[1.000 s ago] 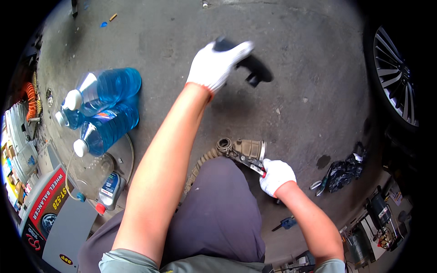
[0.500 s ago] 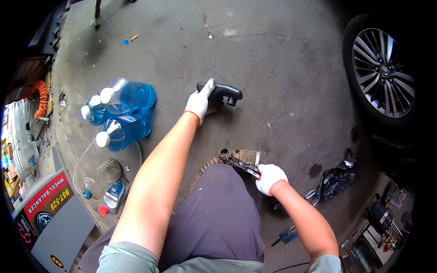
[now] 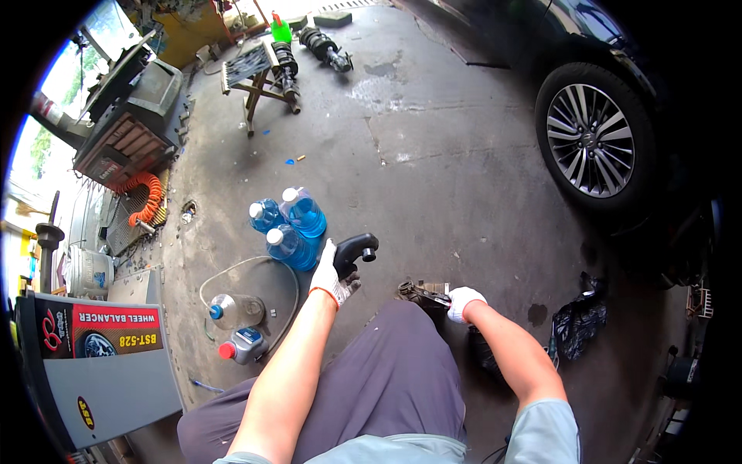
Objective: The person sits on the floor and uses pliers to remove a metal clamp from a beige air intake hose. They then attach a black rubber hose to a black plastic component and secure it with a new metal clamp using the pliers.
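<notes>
My left hand [image 3: 326, 280], in a white glove with an orange cuff, grips a curved black pipe [image 3: 359, 247] with a short side outlet. It is held up off the floor, left of centre. My gloved right hand [image 3: 465, 304] is closed around the handle of a pliers-like tool [image 3: 437, 298]; most of the handle is hidden in the fist. The tool's jaws lie over a dirty brownish hose fitting [image 3: 420, 287] on the floor, just beyond my knee. Whether the jaws bite on the fitting, I cannot tell.
Three bottles of blue liquid [image 3: 292, 246] stand left of the pipe. Beside them are a clear jug [image 3: 238, 311] with a thin tube and a grey bottle [image 3: 249, 346]. A black plastic bag [image 3: 580, 325] lies at right, below a car wheel [image 3: 591, 139]. A grey machine [image 3: 100, 387] stands at left.
The view has swung up, showing more of the far floor. My left hand has turned the black pipe and brought it nearer to the bottles. My right hand keeps its hold by the fitting.
</notes>
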Available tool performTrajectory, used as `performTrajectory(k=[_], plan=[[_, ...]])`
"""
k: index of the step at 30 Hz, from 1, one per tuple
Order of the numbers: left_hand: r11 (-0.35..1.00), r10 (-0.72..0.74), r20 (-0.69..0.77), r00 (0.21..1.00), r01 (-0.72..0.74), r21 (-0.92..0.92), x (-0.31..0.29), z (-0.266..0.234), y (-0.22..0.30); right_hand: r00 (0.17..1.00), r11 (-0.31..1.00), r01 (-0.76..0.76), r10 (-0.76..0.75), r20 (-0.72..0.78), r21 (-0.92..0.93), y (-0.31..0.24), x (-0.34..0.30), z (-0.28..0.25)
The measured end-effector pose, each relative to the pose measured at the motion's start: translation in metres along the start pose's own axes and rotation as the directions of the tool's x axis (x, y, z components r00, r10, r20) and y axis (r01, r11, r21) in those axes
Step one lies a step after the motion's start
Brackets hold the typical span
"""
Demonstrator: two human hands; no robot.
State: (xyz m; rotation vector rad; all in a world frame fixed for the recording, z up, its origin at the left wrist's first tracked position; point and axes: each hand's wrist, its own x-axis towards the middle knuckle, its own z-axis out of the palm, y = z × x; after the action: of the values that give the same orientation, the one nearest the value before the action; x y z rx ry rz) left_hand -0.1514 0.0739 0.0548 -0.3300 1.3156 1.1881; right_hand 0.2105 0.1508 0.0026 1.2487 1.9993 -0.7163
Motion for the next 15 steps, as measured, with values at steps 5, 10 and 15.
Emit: performTrajectory(k=[5,10,15], plan=[[0.992,0.12,0.053,0.991,-0.119,-0.028,-0.005,-0.022,-0.022,0.999,0.999,-0.039,0.04,-0.035,0.025,-0.01,-0.013,0.015],[0.981,0.187,0.01,0.982,-0.186,-0.057,0.011,-0.023,-0.056,0.982,0.997,-0.025,0.038,-0.187,0.07,-0.011,-0.04,0.026],[0.988,0.131,0.016,0.991,-0.129,-0.088,0.049,-0.013,-0.12,0.932,0.942,0.114,0.007,-0.362,0.314,0.019,-0.074,0.043]])
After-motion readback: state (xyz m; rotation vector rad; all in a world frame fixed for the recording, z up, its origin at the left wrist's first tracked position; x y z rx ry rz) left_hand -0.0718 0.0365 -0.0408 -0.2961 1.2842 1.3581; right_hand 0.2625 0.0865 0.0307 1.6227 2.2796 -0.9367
